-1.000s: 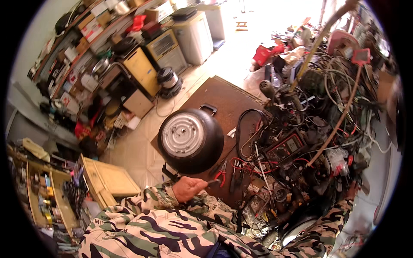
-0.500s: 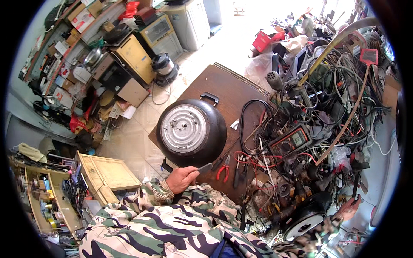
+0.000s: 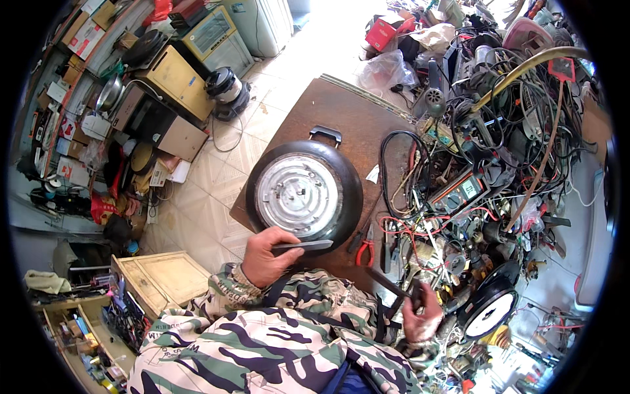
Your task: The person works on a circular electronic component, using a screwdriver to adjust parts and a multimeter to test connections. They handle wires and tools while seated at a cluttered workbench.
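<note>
My left hand [image 3: 267, 256] is closed around a flat grey metal blade [image 3: 314, 245], whose free end points right along the near edge of the pot. The large black pot [image 3: 351, 190] sits bottom up on the brown table, a ringed silver plate [image 3: 296, 195] in its underside and a black handle [image 3: 326, 134] at its far side. Lower right, my right hand [image 3: 421, 312] grips a long dark tool [image 3: 388, 281]; blur hides its exact kind. Red-handled pliers [image 3: 365, 251] and a dark-handled tool [image 3: 386, 256] lie on the table between the hands.
A looped black cable [image 3: 382, 172] and an orange multimeter [image 3: 455, 195] border a dense heap of wires and parts at right. The wooden table [image 3: 308, 108] extends beyond the pot. Cabinets, a yellow one [image 3: 176, 82] among them, and loaded shelves line the left.
My right hand has swung in from the far right clutter, bringing the long dark tool beside the table. My left hand has risen slightly with the blade toward the pot's near side.
</note>
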### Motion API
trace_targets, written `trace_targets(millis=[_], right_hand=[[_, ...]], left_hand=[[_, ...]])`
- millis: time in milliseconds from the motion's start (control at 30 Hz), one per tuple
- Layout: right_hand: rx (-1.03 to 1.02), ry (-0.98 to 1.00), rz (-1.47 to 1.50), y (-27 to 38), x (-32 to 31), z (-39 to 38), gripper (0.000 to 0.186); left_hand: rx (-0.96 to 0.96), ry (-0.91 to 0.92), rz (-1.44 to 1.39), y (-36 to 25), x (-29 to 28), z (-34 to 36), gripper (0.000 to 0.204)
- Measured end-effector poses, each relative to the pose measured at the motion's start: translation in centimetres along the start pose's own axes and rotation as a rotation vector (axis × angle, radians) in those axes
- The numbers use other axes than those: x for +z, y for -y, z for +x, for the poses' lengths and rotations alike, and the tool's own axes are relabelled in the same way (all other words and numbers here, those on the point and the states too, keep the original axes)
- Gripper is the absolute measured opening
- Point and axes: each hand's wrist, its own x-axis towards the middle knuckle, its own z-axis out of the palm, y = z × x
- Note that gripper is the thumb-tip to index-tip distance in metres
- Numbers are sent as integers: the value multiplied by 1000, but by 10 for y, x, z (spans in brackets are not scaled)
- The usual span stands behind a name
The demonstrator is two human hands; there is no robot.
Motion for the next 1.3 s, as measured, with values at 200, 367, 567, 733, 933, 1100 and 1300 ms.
trace_targets(millis=[200,367,567,733,933,1100,1300], right_hand=[[-246,61,-154,54,107,0,40],[-218,-102,-235,74,158,-15,41],[8,-287,-139,81,196,-42,33],[159,-322,105,75,203,-60,30],[151,-327,164,59,215,-55,31],[221,-320,190,45,223,-43,23],[228,-258,155,7,231,-39,23]], left_hand=[[-82,-94,-309,21,-79,18,15],[1,-137,-443,65,-123,50,13],[-84,-97,-774,71,-132,104,13],[-176,116,-846,89,-124,143,22],[-255,133,-830,100,-99,164,23],[-130,107,-587,102,-84,163,23],[62,161,-339,105,-63,156,15]])
